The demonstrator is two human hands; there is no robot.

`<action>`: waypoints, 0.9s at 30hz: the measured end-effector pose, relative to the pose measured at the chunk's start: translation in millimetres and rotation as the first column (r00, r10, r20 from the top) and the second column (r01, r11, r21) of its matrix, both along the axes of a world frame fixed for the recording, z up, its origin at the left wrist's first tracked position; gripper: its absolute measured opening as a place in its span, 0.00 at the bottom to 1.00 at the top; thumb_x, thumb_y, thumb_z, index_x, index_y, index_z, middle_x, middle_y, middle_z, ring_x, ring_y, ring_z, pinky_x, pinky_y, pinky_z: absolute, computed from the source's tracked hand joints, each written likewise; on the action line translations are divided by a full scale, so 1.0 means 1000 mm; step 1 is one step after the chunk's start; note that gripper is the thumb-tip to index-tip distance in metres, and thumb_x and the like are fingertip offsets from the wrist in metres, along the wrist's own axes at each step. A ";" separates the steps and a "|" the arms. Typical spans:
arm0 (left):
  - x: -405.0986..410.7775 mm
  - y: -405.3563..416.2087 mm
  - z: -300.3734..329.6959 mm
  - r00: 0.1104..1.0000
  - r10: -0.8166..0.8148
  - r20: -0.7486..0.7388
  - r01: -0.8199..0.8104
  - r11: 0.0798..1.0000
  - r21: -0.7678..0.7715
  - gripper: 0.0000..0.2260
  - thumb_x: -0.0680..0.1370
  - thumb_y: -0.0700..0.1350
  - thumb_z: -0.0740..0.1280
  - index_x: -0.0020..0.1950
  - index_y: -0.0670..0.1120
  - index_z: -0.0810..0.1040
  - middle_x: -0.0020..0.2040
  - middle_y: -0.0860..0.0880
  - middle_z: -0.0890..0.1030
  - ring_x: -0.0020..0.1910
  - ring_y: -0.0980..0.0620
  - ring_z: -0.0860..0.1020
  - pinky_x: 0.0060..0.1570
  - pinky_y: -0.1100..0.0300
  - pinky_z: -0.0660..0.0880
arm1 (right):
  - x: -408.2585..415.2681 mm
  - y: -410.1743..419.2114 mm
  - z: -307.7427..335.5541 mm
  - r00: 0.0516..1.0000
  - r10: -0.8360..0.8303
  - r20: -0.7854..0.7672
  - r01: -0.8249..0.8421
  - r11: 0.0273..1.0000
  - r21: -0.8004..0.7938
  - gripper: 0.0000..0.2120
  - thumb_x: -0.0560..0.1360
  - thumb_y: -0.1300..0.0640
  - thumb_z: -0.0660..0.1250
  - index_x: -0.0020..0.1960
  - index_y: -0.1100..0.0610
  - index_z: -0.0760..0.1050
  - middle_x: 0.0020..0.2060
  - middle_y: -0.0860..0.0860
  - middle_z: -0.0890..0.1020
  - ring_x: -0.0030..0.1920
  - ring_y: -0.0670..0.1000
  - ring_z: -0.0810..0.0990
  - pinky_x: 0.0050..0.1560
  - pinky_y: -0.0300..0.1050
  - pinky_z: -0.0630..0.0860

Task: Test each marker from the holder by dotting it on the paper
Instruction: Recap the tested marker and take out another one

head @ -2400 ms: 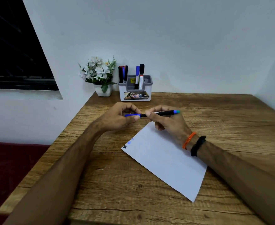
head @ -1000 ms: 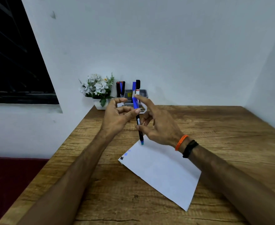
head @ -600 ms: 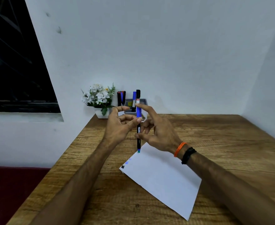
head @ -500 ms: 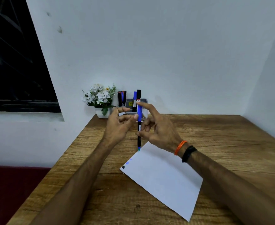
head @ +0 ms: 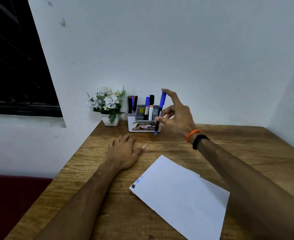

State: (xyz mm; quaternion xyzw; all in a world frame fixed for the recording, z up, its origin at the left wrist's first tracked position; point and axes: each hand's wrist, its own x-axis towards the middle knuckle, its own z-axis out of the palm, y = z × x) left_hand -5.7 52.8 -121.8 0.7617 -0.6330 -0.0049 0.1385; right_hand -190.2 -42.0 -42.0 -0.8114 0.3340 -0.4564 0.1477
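- Right hand point(head: 176, 121) raised near the holder point(head: 143, 121), pinching a blue-capped marker point(head: 160, 112) upright; index fingertip on the cap end, thumb on the black barrel.
- Marker's lower tip hangs in front of the holder's right corner.
- Left hand point(head: 125, 151) lies flat on the worktop point(head: 238, 144), fingers relaxed, holding nothing.
- Paper point(head: 181, 196) near the front edge, black and blue dots at its left corner.
- Holder carries more markers; flower pot point(head: 110, 118) just beside it, on its left.
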 end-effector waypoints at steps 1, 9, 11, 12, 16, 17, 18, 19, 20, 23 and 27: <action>0.001 -0.001 -0.001 1.000 0.004 -0.003 -0.004 1.000 0.005 0.31 0.78 0.68 0.49 0.74 0.51 0.63 0.77 0.48 0.61 0.76 0.45 0.57 0.73 0.45 0.52 | 0.003 -0.007 0.002 1.000 -0.017 0.016 0.017 1.000 -0.004 0.44 0.67 0.57 0.78 0.75 0.42 0.60 0.35 0.46 0.84 0.36 0.45 0.83 0.48 0.48 0.83; 0.003 -0.004 -0.003 1.000 0.010 0.008 -0.010 1.000 -0.011 0.32 0.77 0.69 0.49 0.74 0.52 0.63 0.77 0.48 0.61 0.76 0.46 0.57 0.73 0.45 0.52 | 0.023 -0.047 0.021 0.976 -0.146 0.159 0.157 0.986 -0.059 0.45 0.68 0.59 0.78 0.77 0.44 0.58 0.35 0.43 0.82 0.34 0.44 0.82 0.47 0.45 0.82; 0.003 -0.005 -0.004 1.000 0.011 0.006 -0.011 1.000 -0.015 0.31 0.77 0.69 0.49 0.74 0.52 0.63 0.77 0.49 0.61 0.76 0.46 0.57 0.73 0.45 0.52 | 0.027 -0.052 0.021 0.973 -0.161 0.168 0.176 0.981 -0.080 0.44 0.69 0.59 0.78 0.77 0.45 0.58 0.37 0.46 0.84 0.34 0.46 0.83 0.47 0.42 0.81; 0.003 -0.005 -0.004 1.000 0.012 0.008 -0.012 1.000 -0.012 0.31 0.77 0.69 0.49 0.74 0.52 0.63 0.77 0.49 0.61 0.76 0.46 0.57 0.73 0.45 0.52 | 0.028 -0.054 0.021 0.972 -0.172 0.159 0.188 0.978 -0.088 0.43 0.69 0.59 0.77 0.77 0.45 0.58 0.38 0.47 0.84 0.35 0.46 0.82 0.46 0.41 0.80; 0.003 -0.004 -0.004 1.000 0.015 0.002 -0.015 1.000 -0.010 0.31 0.77 0.68 0.50 0.74 0.52 0.63 0.77 0.49 0.61 0.76 0.46 0.56 0.73 0.45 0.51 | 0.028 -0.060 0.010 0.979 -0.202 -0.039 0.200 0.979 -0.052 0.30 0.71 0.60 0.74 0.69 0.45 0.68 0.41 0.48 0.86 0.39 0.49 0.83 0.49 0.47 0.82; 0.003 -0.004 -0.004 1.000 0.014 0.001 -0.014 1.000 -0.009 0.31 0.77 0.68 0.50 0.74 0.52 0.63 0.77 0.49 0.61 0.76 0.46 0.57 0.72 0.45 0.51 | 0.027 -0.061 0.006 0.976 -0.190 -0.103 0.190 0.982 -0.016 0.27 0.71 0.60 0.73 0.67 0.46 0.71 0.41 0.49 0.86 0.41 0.50 0.84 0.50 0.50 0.82; 0.002 -0.004 -0.003 1.000 0.012 -0.001 -0.012 1.000 -0.008 0.31 0.77 0.68 0.50 0.74 0.52 0.63 0.77 0.49 0.61 0.76 0.46 0.57 0.72 0.45 0.51 | 0.027 -0.062 0.003 0.976 -0.172 -0.134 0.176 0.984 0.019 0.25 0.71 0.61 0.73 0.66 0.46 0.73 0.41 0.49 0.87 0.43 0.51 0.84 0.52 0.52 0.81; 0.002 -0.004 -0.003 1.000 0.012 -0.005 -0.012 1.000 -0.007 0.31 0.77 0.68 0.50 0.74 0.52 0.63 0.77 0.48 0.61 0.76 0.46 0.56 0.73 0.45 0.51 | 0.026 -0.062 0.000 0.979 -0.160 -0.128 0.167 0.985 0.041 0.25 0.71 0.61 0.71 0.65 0.46 0.74 0.41 0.49 0.87 0.44 0.52 0.84 0.53 0.52 0.81; 0.002 -0.004 -0.002 1.000 0.012 -0.007 -0.013 1.000 -0.003 0.31 0.77 0.68 0.50 0.74 0.52 0.63 0.77 0.49 0.60 0.76 0.46 0.56 0.73 0.45 0.51 | 0.025 -0.062 0.000 0.981 -0.165 -0.106 0.171 0.984 0.043 0.24 0.71 0.62 0.70 0.64 0.46 0.76 0.41 0.49 0.87 0.44 0.52 0.84 0.53 0.52 0.81; 0.001 -0.004 0.000 1.000 0.016 -0.010 -0.016 1.000 0.011 0.31 0.77 0.68 0.50 0.75 0.52 0.62 0.78 0.49 0.60 0.77 0.46 0.56 0.73 0.45 0.51 | 0.025 -0.060 0.002 0.974 -0.213 -0.081 0.210 0.977 -0.040 0.22 0.72 0.60 0.69 0.65 0.47 0.77 0.50 0.50 0.85 0.45 0.53 0.83 0.53 0.50 0.80; 0.001 -0.003 0.001 1.000 0.006 -0.013 -0.005 1.000 0.013 0.31 0.77 0.68 0.51 0.74 0.51 0.64 0.77 0.48 0.61 0.76 0.46 0.57 0.73 0.45 0.52 | 0.035 -0.049 0.002 0.977 -0.214 -0.004 0.211 0.967 -0.140 0.22 0.73 0.59 0.70 0.66 0.50 0.75 0.54 0.50 0.81 0.41 0.50 0.80 0.50 0.47 0.78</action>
